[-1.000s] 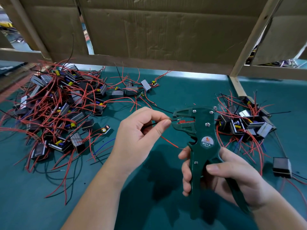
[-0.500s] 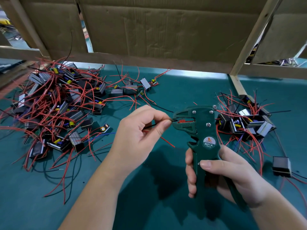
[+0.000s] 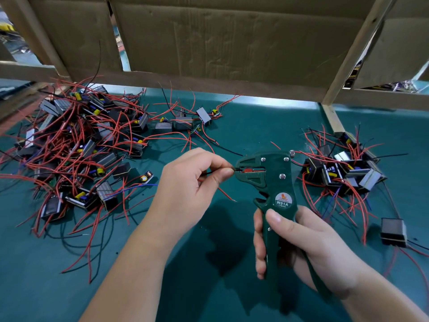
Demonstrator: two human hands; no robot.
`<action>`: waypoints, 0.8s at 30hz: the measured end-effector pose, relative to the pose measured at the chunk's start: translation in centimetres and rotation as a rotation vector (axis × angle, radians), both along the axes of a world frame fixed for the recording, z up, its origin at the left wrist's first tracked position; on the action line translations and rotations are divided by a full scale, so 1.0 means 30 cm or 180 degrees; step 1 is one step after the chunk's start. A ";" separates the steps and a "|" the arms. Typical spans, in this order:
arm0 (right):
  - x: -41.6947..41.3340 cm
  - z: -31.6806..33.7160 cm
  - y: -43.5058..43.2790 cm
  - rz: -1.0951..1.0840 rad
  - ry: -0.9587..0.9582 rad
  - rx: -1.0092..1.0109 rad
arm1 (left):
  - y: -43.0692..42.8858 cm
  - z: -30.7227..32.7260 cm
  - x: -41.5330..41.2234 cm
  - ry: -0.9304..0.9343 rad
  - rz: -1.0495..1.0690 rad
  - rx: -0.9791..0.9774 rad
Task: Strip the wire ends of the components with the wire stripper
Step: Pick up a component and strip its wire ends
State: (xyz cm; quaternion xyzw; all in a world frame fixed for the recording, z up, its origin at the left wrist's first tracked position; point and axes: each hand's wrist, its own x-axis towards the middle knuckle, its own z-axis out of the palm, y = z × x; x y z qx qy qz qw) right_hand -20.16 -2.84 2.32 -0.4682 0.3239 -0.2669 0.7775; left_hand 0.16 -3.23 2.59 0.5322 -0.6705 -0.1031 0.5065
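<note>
Left hand (image 3: 192, 182) feeds black wire (image 3: 235, 168) into stripper (image 3: 269, 182)

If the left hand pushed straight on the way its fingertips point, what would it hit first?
The left hand pinches a black wire and points right, at the wire stripper. It would likely meet the stripper's head first, right in front of it.

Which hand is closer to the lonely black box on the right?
Right. The right hand, gripping the wire stripper, is left of the black box; the left hand, pinching a wire, is farther left.
</note>
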 end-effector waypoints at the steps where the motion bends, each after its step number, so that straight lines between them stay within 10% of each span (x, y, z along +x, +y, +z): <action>1: 0.013 0.001 0.007 -0.0171 0.0148 -0.0052 | -0.002 -0.004 0.000 -0.0035 0.0008 0.0040; 11: -0.006 0.016 -0.048 -0.0440 0.0448 0.0729 | -0.036 -0.068 0.047 -0.0477 -0.0088 0.0573; 17: -0.088 0.029 -0.104 -0.0958 0.0402 0.0806 | -0.041 -0.077 0.132 0.0701 0.0034 0.0686; 24: -0.063 0.005 -0.075 -0.0304 0.0026 0.0849 | -0.034 -0.068 0.090 0.0664 -0.0284 0.0783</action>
